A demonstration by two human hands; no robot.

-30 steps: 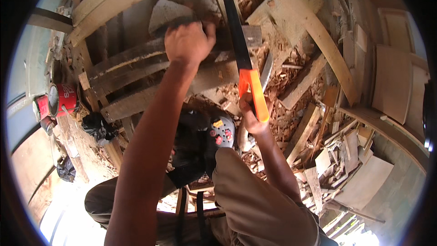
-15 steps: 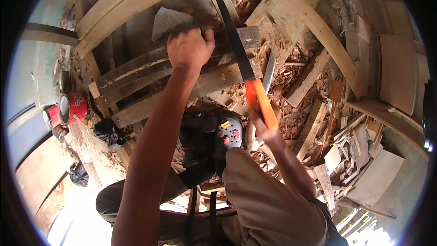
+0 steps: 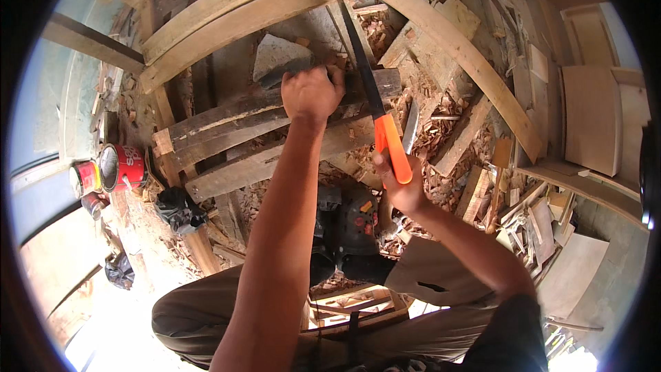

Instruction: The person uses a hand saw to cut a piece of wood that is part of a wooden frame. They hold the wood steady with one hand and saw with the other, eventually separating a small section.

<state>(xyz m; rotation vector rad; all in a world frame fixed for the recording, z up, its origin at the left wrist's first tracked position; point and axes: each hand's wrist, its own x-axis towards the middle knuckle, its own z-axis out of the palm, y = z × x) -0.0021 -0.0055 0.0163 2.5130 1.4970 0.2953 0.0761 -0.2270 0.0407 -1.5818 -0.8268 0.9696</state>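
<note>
My left hand [image 3: 311,92] presses down on a dark weathered plank [image 3: 275,110], fingers curled over its far edge next to a grey wedge-shaped block [image 3: 275,58]. My right hand [image 3: 399,189] grips the orange handle of a hand saw [image 3: 372,100]. The saw's dark blade runs up and away across the plank, just right of my left hand, its tip reaching the curved pale timbers at the top. Several more dark planks lie side by side under the held one.
Curved pale wooden ribs [image 3: 234,10] arch across the top, another long one [image 3: 468,62] slants right. Wood chips and offcuts [image 3: 454,138] litter the right. A red tin [image 3: 124,165] and a smaller can [image 3: 84,179] stand left. A black power tool [image 3: 348,224] lies by my knees.
The saw has been pushed forward and away, its blade tip now further up among the curved timbers. My left hand stays pressed on the plank.
</note>
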